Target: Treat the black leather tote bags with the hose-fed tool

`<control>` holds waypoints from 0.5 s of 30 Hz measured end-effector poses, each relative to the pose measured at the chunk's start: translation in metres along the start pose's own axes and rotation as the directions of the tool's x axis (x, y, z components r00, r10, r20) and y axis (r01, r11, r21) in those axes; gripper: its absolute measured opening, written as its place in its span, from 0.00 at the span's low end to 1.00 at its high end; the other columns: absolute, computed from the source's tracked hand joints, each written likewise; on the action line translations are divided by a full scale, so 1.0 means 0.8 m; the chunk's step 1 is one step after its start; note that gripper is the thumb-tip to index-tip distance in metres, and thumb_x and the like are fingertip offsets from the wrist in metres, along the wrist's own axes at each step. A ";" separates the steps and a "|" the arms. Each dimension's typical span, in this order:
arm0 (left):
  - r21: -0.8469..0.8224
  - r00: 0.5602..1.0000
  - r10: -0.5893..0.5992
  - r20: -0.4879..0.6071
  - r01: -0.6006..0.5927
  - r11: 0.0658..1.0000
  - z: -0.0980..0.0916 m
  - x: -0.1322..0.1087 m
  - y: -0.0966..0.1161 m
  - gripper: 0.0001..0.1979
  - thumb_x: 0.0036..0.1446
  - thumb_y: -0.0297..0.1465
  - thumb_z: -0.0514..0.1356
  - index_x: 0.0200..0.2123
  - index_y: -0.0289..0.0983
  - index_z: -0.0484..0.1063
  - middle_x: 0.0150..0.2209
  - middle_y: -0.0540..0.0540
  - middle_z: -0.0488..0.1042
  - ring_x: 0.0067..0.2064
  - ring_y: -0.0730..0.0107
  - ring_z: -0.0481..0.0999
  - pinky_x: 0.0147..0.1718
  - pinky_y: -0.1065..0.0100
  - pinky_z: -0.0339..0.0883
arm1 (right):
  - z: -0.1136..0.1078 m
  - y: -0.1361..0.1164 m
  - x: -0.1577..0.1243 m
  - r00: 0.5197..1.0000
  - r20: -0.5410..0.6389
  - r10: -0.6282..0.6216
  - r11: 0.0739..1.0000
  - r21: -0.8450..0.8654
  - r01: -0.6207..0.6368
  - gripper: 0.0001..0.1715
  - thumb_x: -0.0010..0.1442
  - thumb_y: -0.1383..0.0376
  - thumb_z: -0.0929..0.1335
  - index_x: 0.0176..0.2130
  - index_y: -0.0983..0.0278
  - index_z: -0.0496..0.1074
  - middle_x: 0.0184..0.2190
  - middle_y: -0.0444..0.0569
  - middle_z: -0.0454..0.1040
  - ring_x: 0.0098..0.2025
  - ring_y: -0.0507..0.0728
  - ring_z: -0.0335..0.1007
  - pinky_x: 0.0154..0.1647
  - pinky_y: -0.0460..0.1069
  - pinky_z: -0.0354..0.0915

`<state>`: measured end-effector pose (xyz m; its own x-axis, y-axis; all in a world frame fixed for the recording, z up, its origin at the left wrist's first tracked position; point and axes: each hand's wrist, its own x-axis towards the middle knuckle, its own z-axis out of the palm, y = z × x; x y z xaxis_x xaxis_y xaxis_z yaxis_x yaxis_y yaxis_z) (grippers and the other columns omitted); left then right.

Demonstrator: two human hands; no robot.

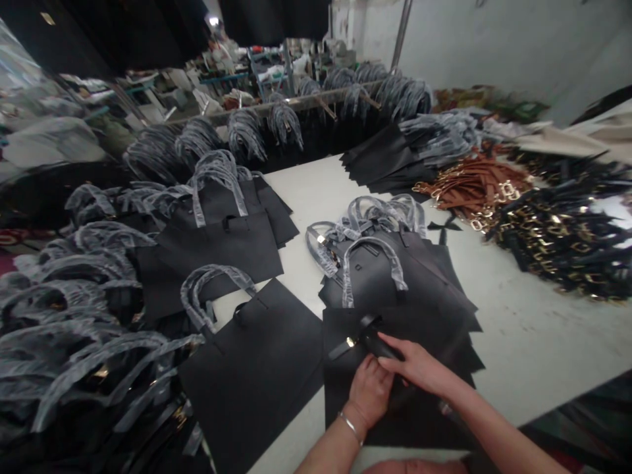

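A black bag panel [345, 395] lies in front of me on top of a fanned stack, with a plastic-wrapped handle at its upper edge. Over it, a black strap [382, 345] with a small gold buckle [350, 342] loops near the panel's slot. My right hand [412, 365] pinches the strap between thumb and fingers. Curled close beneath it, my left hand [372, 388] has its fingers closed against the same strap; their tips are partly hidden. To the left rests another black panel [266, 368] with a wrapped handle [217, 289].
Piles of wrapped handles [74, 329] and black bags crowd the left. At right on the white table [533, 342] lie brown straps [484, 184] and a heap of black straps [567, 230] with gold hardware. More handles hang along a rail [306, 102] behind.
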<state>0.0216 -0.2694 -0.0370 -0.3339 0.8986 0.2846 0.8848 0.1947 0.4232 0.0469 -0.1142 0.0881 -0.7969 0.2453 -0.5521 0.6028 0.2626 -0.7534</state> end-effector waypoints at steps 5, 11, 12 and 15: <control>-0.004 0.999 -0.026 0.037 0.026 1.000 0.009 0.001 -0.002 0.12 0.61 0.25 0.53 0.42 0.38 0.76 0.38 0.45 0.78 0.44 0.60 0.76 0.50 0.59 0.70 | 0.017 -0.021 0.023 0.997 -0.026 -0.073 0.991 -0.110 0.070 0.37 0.54 0.60 0.70 0.60 0.72 0.68 0.55 0.61 0.73 0.55 0.66 0.70 0.57 0.55 0.62; 0.019 0.988 -0.086 0.127 0.084 0.996 0.016 0.000 0.000 0.10 0.59 0.25 0.55 0.39 0.36 0.77 0.33 0.43 0.78 0.38 0.59 0.78 0.41 0.59 0.73 | 0.023 -0.020 0.012 0.999 0.037 -0.033 0.982 -0.183 0.039 0.37 0.56 0.59 0.69 0.62 0.68 0.66 0.48 0.57 0.79 0.39 0.63 0.79 0.44 0.53 0.70; 0.016 0.986 -0.093 0.136 0.092 0.996 0.017 0.000 0.000 0.09 0.58 0.25 0.56 0.38 0.36 0.77 0.32 0.43 0.78 0.36 0.59 0.78 0.40 0.59 0.73 | 0.023 -0.018 0.009 0.998 0.054 -0.011 0.981 -0.191 0.021 0.37 0.57 0.59 0.68 0.63 0.68 0.65 0.45 0.56 0.80 0.32 0.62 0.80 0.38 0.53 0.72; -0.007 0.981 -0.100 0.168 0.103 0.995 0.018 0.003 -0.001 0.10 0.58 0.25 0.56 0.39 0.34 0.77 0.33 0.41 0.79 0.37 0.58 0.78 0.40 0.59 0.73 | 0.029 -0.017 0.011 0.998 0.060 0.008 0.976 -0.217 0.005 0.37 0.58 0.59 0.67 0.63 0.71 0.64 0.49 0.59 0.78 0.38 0.63 0.80 0.43 0.54 0.71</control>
<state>0.0251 -0.2615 -0.0492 -0.3616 0.9278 0.0923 0.8434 0.2833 0.4564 0.0307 -0.1374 0.0849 -0.7930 0.1911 -0.5785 0.5929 0.4605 -0.6606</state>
